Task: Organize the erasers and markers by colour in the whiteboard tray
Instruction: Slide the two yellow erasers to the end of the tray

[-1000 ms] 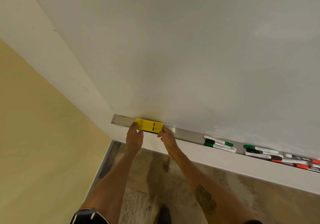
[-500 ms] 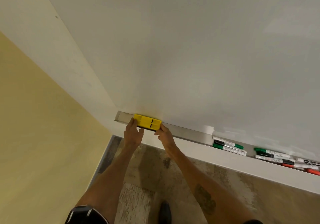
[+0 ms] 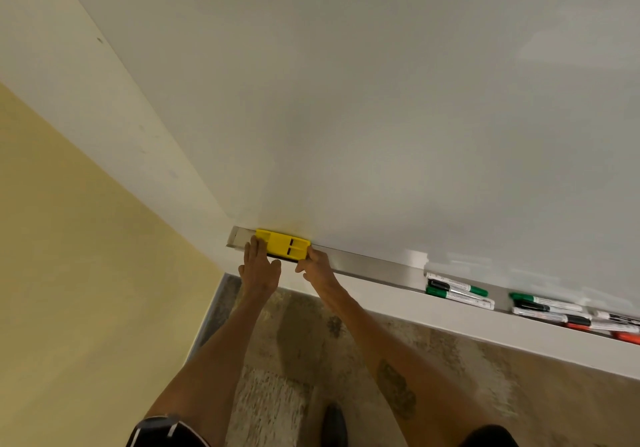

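While both hands are working at the far left end of the tray [image 3: 363, 266], just left of centre in the head view, the left hand [image 3: 260, 270] is lying with fingers over the left end of the yellow eraser [image 3: 285, 244] and the right hand [image 3: 317, 268] is pinching its right end, so the eraser is clamped between them, probably being squared up in the tray's end as its sorted spot. Markers [image 3: 457, 291] with green, black and red caps are lying well apart at lower right, seemingly still mixed. Their barrel print is too small to read
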{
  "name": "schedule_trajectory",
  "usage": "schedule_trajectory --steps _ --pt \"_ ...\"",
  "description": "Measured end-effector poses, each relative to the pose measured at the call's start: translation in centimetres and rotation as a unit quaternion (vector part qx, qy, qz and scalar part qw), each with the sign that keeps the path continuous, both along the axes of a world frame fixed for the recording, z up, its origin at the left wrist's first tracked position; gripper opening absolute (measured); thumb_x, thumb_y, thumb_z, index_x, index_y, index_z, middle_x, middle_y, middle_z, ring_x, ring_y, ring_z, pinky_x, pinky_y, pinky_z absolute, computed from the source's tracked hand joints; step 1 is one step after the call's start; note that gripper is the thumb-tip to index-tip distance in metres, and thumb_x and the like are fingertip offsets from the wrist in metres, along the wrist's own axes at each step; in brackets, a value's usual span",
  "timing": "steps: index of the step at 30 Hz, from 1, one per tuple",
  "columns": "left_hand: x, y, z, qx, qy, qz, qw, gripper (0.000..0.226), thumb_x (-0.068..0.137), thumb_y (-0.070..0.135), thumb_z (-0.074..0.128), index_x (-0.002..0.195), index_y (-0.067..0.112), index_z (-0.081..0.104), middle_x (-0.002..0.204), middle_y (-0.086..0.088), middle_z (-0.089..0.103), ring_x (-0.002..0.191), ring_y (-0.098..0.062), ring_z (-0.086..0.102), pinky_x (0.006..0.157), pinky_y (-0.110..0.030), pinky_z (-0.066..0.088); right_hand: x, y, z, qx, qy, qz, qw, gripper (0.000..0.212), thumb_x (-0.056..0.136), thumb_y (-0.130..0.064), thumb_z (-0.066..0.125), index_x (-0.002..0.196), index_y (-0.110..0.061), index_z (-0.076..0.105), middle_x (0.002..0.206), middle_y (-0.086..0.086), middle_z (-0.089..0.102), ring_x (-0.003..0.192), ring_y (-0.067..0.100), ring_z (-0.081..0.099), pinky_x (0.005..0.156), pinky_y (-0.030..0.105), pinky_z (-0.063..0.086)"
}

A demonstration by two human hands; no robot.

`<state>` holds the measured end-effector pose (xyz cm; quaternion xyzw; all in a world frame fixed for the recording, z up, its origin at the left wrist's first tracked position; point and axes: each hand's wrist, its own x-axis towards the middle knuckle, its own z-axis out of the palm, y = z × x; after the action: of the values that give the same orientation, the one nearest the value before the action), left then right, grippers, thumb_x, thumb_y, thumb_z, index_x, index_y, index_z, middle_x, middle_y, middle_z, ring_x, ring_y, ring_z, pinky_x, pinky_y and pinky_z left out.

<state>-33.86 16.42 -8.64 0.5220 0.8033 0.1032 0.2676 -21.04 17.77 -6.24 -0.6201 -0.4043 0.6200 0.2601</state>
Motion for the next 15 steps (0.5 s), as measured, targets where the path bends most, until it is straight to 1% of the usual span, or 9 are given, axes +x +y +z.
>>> schedule_trajectory --steps 2,4,5,7,9,11,13,14,15 --pt "-0.1 0.0 0.0 -0.005 -0.004 -0.001 1.0 0.068 0.098 0.017 0.051 0.155 0.007 0.016 0.166 -0.009 0.008 0.153 -0.032 0.009 0.117 -0.058 0.022 -0.1 0.0 0.0 -0.013 0.012 0.005 1.0 0.033 0.083 0.013 0.058 0.071 -0.017 0.054 0.088 0.008 0.063 0.095 0.031 0.059 0.088 0.039 0.048" --pt "-0.1 0.1 0.0 -0.009 0.0 -0.009 1.0 0.068 0.098 0.018 0.05 0.155 0.007 0.015 0.166 -0.009 0.006 0.153 -0.032 0.006 0.115 -0.059 0.023 0.1 0.0 -0.1 -0.02 0.023 0.011 0.999 0.035 0.082 0.017 0.056 0.072 -0.017 0.053 0.076 0.0 0.057 0.084 0.022 0.055 0.079 0.032 0.044" --pt "-0.2 0.1 0.0 -0.011 0.002 -0.012 1.0 0.067 0.099 0.018 0.048 0.155 0.007 0.014 0.166 -0.009 0.005 0.153 -0.032 0.004 0.115 -0.059 0.023 0.2 0.0 -0.1 -0.019 0.026 0.015 0.999 0.03 0.081 0.018 0.055 0.076 -0.012 0.054 0.074 -0.001 0.056 0.082 0.021 0.053 0.077 0.03 0.043" --pt "-0.1 0.2 0.0 -0.011 0.002 -0.011 1.0 0.064 0.101 0.018 0.042 0.156 0.007 0.012 0.166 -0.009 0.003 0.153 -0.032 0.002 0.114 -0.06 0.023 0.3 -0.1 0.0 -0.007 0.031 0.026 0.999 0.023 0.078 0.02 0.054 0.088 -0.001 0.054 0.077 0.003 0.055 0.079 0.02 0.05 0.07 0.024 0.041" --pt "0.4 0.1 0.2 0.0 -0.001 -0.003 1.0 0.06 0.103 0.019 0.035 0.156 0.008 0.009 0.167 -0.009 0.003 0.153 -0.03 0.001 0.113 -0.059 0.022 0.5 -0.4 0.1 0.01 0.035 0.034 0.999 0.028 0.076 0.021 0.054 0.098 0.005 0.056 0.085 0.008 0.056 0.079 0.022 0.049 0.065 0.022 0.039" --pt "1.2 -0.1 0.5 0.016 0.0 0.0 1.0 0.057 0.106 0.024 0.028 0.157 0.009 0.008 0.167 -0.008 0.003 0.154 -0.028 0.002 0.114 -0.057 0.022 0.7 -0.6 0.5 0.026 0.03 0.038 0.998 0.035 0.075 0.021 0.056 0.108 0.01 0.058 0.097 0.015 0.059 0.088 0.025 0.051 0.074 0.029 0.046" --pt "2.4 -0.3 0.9 0.034 0.021 -0.016 0.999 0.055 0.107 0.028 0.023 0.157 0.01 0.011 0.167 -0.007 0.004 0.154 -0.026 0.003 0.112 -0.053 0.025 1.3 -1.0 0.9 0.04 0.02 0.033 0.998 0.037 0.075 0.019 0.059 0.108 0.002 0.058 0.114 0.024 0.061 0.097 0.028 0.053 0.088 0.04 0.048" --pt "3.0 -0.6 1.0 0.046 0.048 -0.038 0.997 0.054 0.107 0.028 0.022 0.157 0.01 0.012 0.167 -0.007 0.005 0.154 -0.025 0.005 0.11 -0.051 0.027 1.8 -1.3 1.2 0.041 0.006 0.026 0.999 0.04 0.077 0.015 0.06 0.114 -0.001 0.057 0.125 0.025 0.058 0.106 0.03 0.053 0.094 0.041 0.047" --pt "3.7 -0.8 1.1 0.058 0.082 -0.067 0.993 0.053 0.107 0.028 0.022 0.157 0.011 0.014 0.167 -0.007 0.006 0.154 -0.024 0.008 0.109 -0.049 0.029 2.5 -1.6 1.4 0.039 -0.015 0.023 0.999 0.046 0.08 0.011 0.061 0.125 -0.001 0.053 0.136 0.022 0.052 0.118 0.032 0.051 0.1 0.04 0.044"
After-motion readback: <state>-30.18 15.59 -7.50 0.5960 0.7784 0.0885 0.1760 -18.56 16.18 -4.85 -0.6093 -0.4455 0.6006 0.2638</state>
